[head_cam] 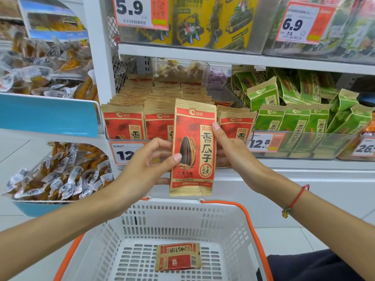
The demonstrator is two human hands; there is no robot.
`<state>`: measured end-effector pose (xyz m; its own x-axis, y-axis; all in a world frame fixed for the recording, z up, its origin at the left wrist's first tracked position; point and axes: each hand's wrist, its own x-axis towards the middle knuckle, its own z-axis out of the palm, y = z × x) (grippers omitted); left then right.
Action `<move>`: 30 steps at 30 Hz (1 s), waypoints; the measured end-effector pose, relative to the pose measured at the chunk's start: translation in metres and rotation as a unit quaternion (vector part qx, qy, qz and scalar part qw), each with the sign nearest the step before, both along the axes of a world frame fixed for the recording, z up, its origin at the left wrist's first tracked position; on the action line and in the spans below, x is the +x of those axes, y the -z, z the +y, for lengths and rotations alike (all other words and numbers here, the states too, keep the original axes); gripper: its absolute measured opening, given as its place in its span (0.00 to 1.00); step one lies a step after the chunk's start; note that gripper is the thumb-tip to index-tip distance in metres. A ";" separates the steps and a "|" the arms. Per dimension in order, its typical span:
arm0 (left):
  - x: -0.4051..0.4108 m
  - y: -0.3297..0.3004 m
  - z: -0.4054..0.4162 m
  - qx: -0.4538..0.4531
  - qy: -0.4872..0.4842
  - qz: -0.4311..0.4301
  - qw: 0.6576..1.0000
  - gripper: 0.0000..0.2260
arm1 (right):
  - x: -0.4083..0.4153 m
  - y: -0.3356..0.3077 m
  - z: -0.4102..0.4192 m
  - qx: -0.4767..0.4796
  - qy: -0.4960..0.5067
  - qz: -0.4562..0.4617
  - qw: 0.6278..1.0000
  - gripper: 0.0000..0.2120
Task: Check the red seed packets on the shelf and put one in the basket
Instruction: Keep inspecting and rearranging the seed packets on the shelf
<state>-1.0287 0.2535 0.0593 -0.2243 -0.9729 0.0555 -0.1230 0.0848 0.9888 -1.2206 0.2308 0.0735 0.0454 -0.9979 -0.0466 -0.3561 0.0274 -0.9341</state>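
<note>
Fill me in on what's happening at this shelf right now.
A person is holding one red seed packet upright in front of the shelf, left hand gripping its left edge and right hand its right edge, front facing them. Below, a white basket with orange handles already holds another red packet lying flat.

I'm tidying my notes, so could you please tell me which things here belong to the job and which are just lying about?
Job: held red packet, left hand, right hand, shelf red packets, basket, packet in basket.
Lying about: green packets, yellow packets, price tags.
</note>
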 end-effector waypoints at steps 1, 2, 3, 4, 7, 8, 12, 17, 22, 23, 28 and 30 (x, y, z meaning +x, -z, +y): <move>0.000 0.000 0.000 0.001 0.002 0.002 1.000 0.09 | 0.000 0.000 -0.001 -0.001 -0.001 -0.003 1.000 0.25; 0.000 0.000 0.000 0.002 0.003 0.003 1.000 0.10 | 0.000 0.000 -0.001 -0.002 -0.004 -0.007 1.000 0.25; 0.000 0.000 0.000 0.002 0.003 0.004 1.000 0.10 | 0.000 0.000 -0.001 -0.005 -0.007 -0.011 1.000 0.25; 0.000 0.000 0.000 0.001 0.004 0.005 1.000 0.10 | 0.000 0.001 -0.001 -0.008 -0.012 -0.016 1.000 0.25; 0.001 0.001 -0.001 0.001 0.006 0.013 1.000 0.10 | -0.001 0.002 -0.002 -0.011 -0.025 -0.015 1.000 0.25; 0.001 0.002 -0.001 0.001 0.006 0.017 1.000 0.10 | -0.002 0.002 -0.002 -0.011 -0.029 -0.016 0.999 0.25; 0.002 0.006 -0.005 0.000 -0.014 0.036 0.999 0.10 | -0.005 0.001 0.000 -0.005 -0.116 -0.044 0.992 0.14; 0.003 0.007 -0.008 -0.014 -0.069 0.043 0.997 0.12 | 0.000 0.006 0.007 -0.038 -0.175 -0.062 0.982 0.22; 0.004 0.002 -0.004 -0.045 -0.112 0.057 0.991 0.15 | 0.009 0.005 0.009 -0.174 -0.080 -0.039 0.981 0.16; 0.002 0.000 -0.002 -0.036 -0.082 0.063 0.994 0.15 | 0.010 0.006 0.011 -0.200 -0.077 -0.006 0.977 0.17; -0.010 -0.005 0.003 0.022 0.048 0.090 0.995 0.18 | 0.015 0.011 0.017 -0.254 -0.138 0.120 0.950 0.38; -0.009 -0.004 0.000 0.016 0.065 0.076 0.995 0.15 | 0.015 0.015 0.018 -0.238 -0.181 0.116 0.947 0.46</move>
<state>-1.0381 0.2533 0.0634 -0.3402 -0.9380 0.0670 0.0375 0.0577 0.9976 -1.2051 0.2486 0.0585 0.4322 -0.8296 0.3535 -0.4593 -0.5399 -0.7054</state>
